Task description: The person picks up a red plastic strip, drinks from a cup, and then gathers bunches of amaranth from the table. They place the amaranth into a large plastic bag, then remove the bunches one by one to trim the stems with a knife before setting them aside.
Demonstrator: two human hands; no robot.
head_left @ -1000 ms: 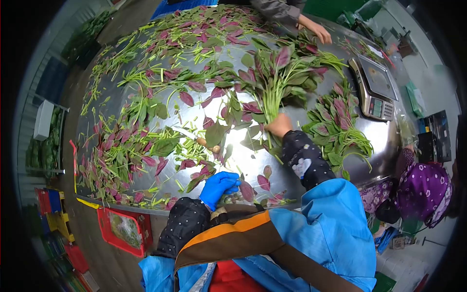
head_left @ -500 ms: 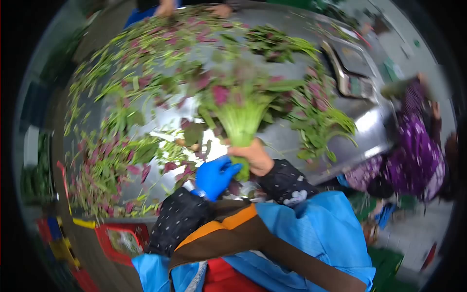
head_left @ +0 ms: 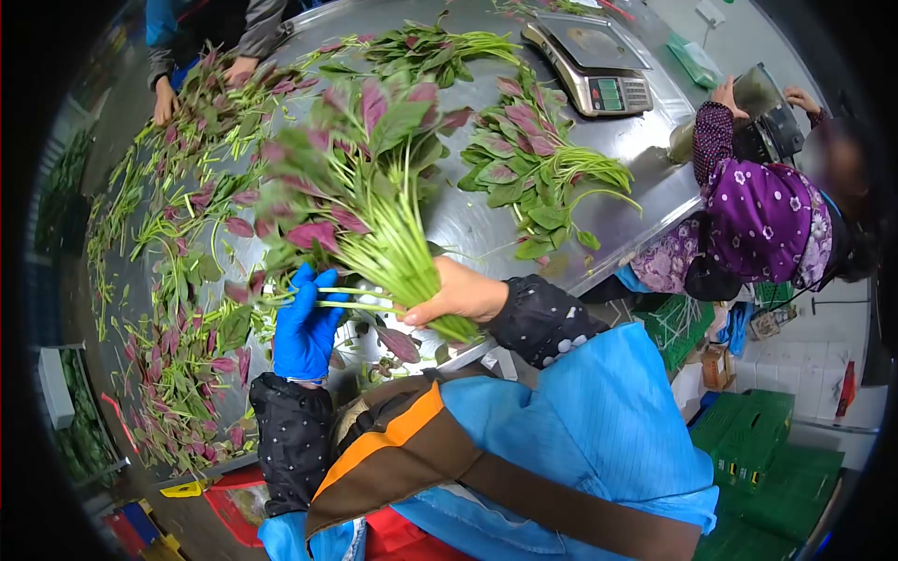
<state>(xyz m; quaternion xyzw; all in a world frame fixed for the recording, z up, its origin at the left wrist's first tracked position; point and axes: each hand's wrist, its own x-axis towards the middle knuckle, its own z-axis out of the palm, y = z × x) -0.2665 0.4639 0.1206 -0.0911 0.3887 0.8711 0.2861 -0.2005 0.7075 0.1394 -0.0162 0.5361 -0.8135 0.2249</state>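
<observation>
My bare right hand (head_left: 465,292) is closed around the stem ends of a bunch of red amaranth (head_left: 398,234). The green and purple leaves fan up and to the left, partly smeared by motion. My left hand (head_left: 304,329), in a blue glove, pinches a few thin amaranth stems (head_left: 360,299) running toward the bunch's base. Under both hands lies the metal table (head_left: 440,210) with loose leaves on it. Right of the bunch rests a second, gathered amaranth bunch (head_left: 552,168), its stems pointing right.
Loose amaranth (head_left: 187,365) covers the table's left side. Another bunch (head_left: 430,51) lies at the back, near a weighing scale (head_left: 599,70). A co-worker's hands (head_left: 166,101) touch greens at far left. A person in a purple top (head_left: 767,215) stands right, beside green crates (head_left: 748,435).
The bunch has gone from upright to leaning left. My left hand has moved left, away from the stem base, and now holds a few stems. The view has shifted.
</observation>
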